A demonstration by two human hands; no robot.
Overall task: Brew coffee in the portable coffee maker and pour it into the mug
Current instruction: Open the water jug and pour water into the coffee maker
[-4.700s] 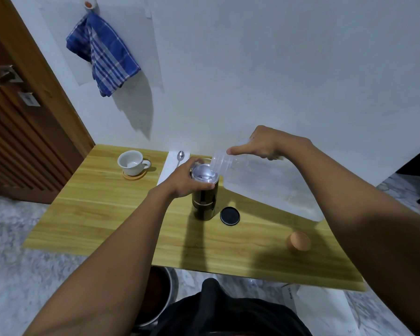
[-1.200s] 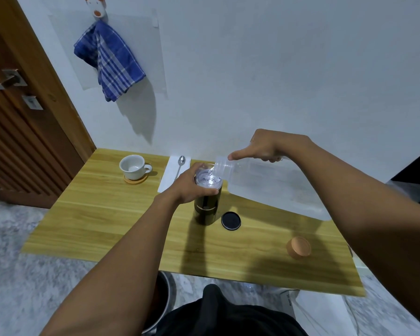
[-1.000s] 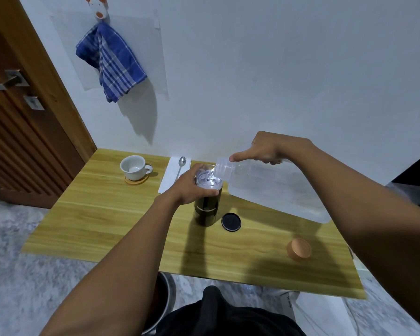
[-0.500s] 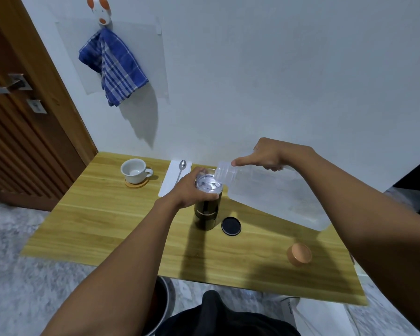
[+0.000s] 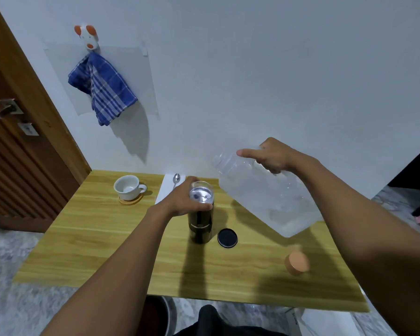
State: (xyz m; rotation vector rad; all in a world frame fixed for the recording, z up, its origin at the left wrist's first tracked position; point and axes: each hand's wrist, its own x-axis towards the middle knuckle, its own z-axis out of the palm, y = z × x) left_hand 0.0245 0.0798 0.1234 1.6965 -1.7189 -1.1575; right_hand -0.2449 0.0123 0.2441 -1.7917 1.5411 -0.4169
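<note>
Gripping the portable coffee maker (image 5: 200, 224) just below its open rim with the left hand (image 5: 184, 202), which reaches in from nine o'clock with fingers curled round the far side and thumb on the near side. Stands upright near the middle of the wooden table (image 5: 107, 238), with the dark body showing below the fingers and a shiny liquid surface inside the clear top.

Grasping a clear plastic bottle (image 5: 264, 192) by its shoulder with the right hand (image 5: 270, 155), with the index finger stretched along the top toward the neck and the other fingers curled round. Held in the air at two o'clock of the maker, tilted, with the mouth toward ten o'clock and the base low toward four.

Against half a second ago: bottle mouth no longer at the maker's rim — raised clear, apart from it, up at one o'clock. Same left-hand hold, same spot for the maker.

Elsewhere on the table:
- a white mug (image 5: 127, 187) on a round coaster (image 5: 131, 201) at ten o'clock of the maker
- a spoon (image 5: 176, 178) on a white napkin (image 5: 165, 187) at eleven, just behind the left hand
- a black lid (image 5: 227, 237) lying flat just beside the maker's base at four o'clock
- an orange cap (image 5: 297, 262) farther out the same way, well apart

Hanging on the wall at ten o'clock, a blue checked cloth (image 5: 102, 90).
</note>
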